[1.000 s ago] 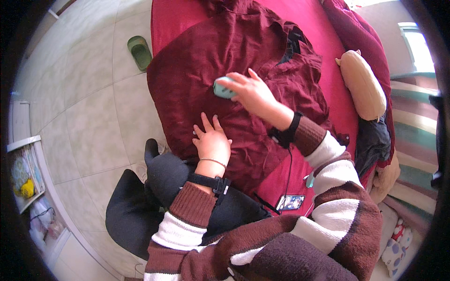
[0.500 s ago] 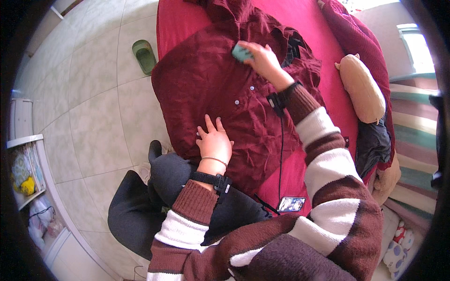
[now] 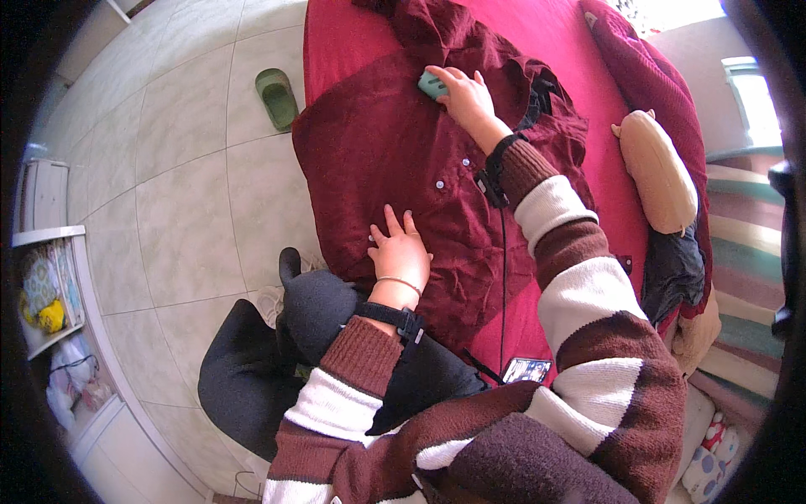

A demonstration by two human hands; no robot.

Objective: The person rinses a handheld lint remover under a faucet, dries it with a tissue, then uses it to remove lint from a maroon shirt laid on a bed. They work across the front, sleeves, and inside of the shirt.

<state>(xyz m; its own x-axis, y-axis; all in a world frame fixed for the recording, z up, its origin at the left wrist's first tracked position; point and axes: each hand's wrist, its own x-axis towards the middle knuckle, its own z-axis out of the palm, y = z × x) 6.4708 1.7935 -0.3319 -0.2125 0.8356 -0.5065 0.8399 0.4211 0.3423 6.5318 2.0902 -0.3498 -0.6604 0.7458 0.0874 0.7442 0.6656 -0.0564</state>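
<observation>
A dark red buttoned shirt [image 3: 395,160] lies spread on a red bed cover [image 3: 554,42]. My left hand [image 3: 401,252] rests flat on the shirt's lower part, fingers apart, pressing the cloth down. My right hand [image 3: 464,97] is stretched far up the shirt near the collar and grips a small teal handheld object [image 3: 431,85] pressed against the fabric. Both arms wear striped brown and white sleeves with black wrist straps. A thin black cable [image 3: 504,277] runs from the right wrist down toward my body.
A green slipper [image 3: 277,97] lies on the pale tiled floor left of the bed. A tan plush toy [image 3: 659,172] and dark clothing [image 3: 676,269] lie at the bed's right. A white shelf [image 3: 50,286] with small items stands at far left. A phone [image 3: 526,370] lies by my lap.
My right hand has slid the teal object up the shirt from its middle toward the collar. The left hand has stayed flat on the lower part.
</observation>
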